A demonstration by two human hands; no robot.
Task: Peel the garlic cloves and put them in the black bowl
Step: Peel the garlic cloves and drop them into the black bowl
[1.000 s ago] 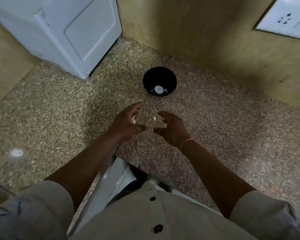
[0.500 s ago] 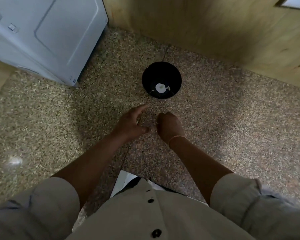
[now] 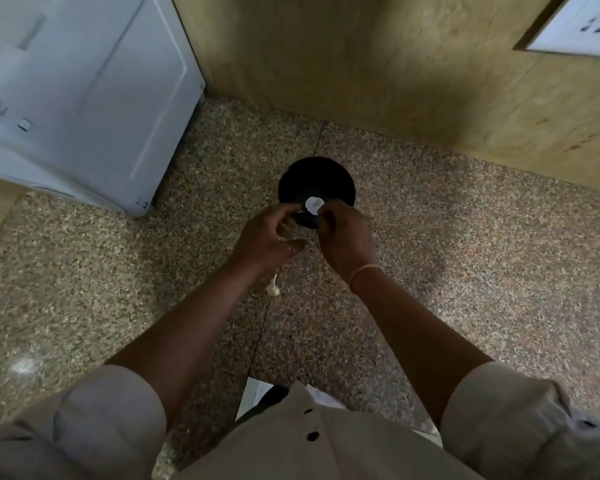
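The black bowl [image 3: 317, 178] stands on the speckled stone counter [image 3: 465, 254], with a small white piece [image 3: 314, 203] at its bottom. My left hand [image 3: 269, 239] and my right hand [image 3: 347, 237] meet just in front of the bowl's near rim, covering part of it. Both have their fingers curled and pinch a garlic clove between them. The clove is almost wholly hidden by the fingers. A pale garlic piece with a thin stalk [image 3: 272, 288] lies on the counter beside my left wrist.
A white appliance [image 3: 84, 98] stands at the back left of the counter. A wooden wall [image 3: 361, 64] runs behind the bowl, with a white socket plate [image 3: 582, 26] at the top right. The counter's front edge is at my body.
My right hand closed over the small clove lying on the counter. Both hands then came together, and they now overlap the bowl's near rim.
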